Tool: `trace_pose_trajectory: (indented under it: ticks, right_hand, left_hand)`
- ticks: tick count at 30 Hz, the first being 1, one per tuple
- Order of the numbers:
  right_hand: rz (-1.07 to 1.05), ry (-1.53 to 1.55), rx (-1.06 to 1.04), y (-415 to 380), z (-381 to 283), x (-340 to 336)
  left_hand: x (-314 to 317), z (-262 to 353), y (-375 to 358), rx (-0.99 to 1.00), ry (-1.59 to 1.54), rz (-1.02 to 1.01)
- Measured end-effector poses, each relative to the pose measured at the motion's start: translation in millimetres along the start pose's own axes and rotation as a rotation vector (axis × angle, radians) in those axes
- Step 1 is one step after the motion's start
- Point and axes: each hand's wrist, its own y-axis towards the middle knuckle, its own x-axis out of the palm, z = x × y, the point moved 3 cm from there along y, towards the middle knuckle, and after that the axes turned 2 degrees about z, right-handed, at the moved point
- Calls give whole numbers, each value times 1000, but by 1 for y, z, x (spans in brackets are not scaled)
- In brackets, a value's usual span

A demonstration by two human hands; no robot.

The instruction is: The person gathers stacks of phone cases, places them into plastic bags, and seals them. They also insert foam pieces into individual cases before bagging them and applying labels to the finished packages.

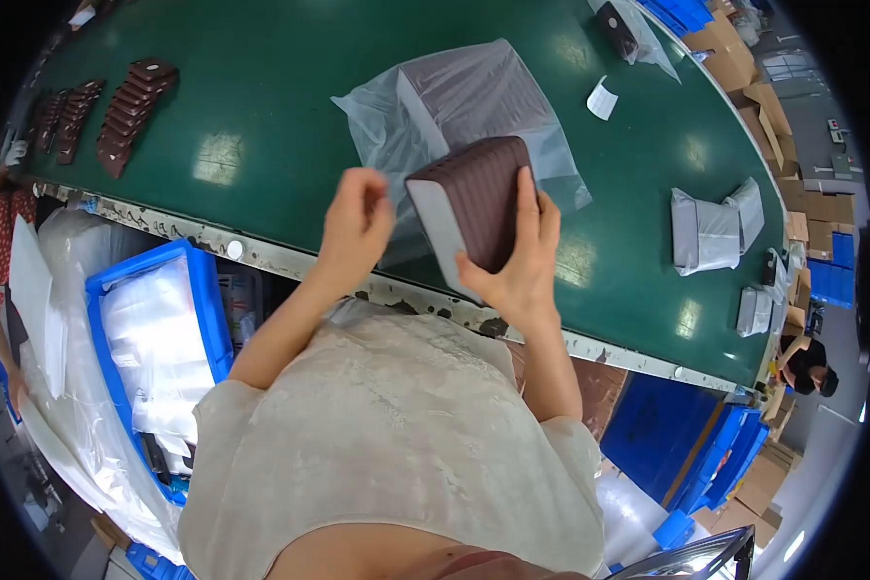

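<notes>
At the upper left of the frame, rows of dark brown pieces [137, 114] lie on the green table [271, 92]. Below them, at the lower left, a blue crate [210, 300] holds clear plastic bags [159, 338]. Left of centre, the left hand [356, 224] is raised at the table's near edge, fingers curled and blurred; I cannot tell whether they pinch anything. At centre, a brown ribbed block [478, 198] with a pale grey side stands tilted in the right hand [517, 266], thumb and fingers gripping it. Just behind, a similar block [478, 87] lies under clear plastic film [372, 121]. Observed at the upper right: a white paper slip [602, 99]; at the right, plastic-wrapped packages [706, 235].
</notes>
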Motion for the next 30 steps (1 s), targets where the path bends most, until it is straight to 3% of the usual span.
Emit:
trace_pose_trajectory:
  ticks: [3,7,8,10,11,13,17,30]
  right_hand:
    - [98,-24,-102,17,-39,23]
    - [77,-94,-269,64,-90,74]
    - [-34,153,-229,81,-87,99]
    - [-290,619,-121,102,-77,154]
    - [-321,619,-151,102,-72,181]
    - [-190,663,-162,104,-64,212]
    - [-229,815,-11,101,-57,216]
    - [-248,777,45,99,-54,220]
  left_hand:
    - [-26,13,-35,-70,-304,306]
    - [-64,1,-31,156,135,579]
    - [-78,-14,-24,146,153,624]
    - [-109,-59,-3,-70,358,640]
    - [-120,-77,5,-88,360,679]
    - [-129,-109,20,-325,59,504]
    - [-126,-98,20,-394,219,467]
    - [-116,-113,18,-361,0,496]
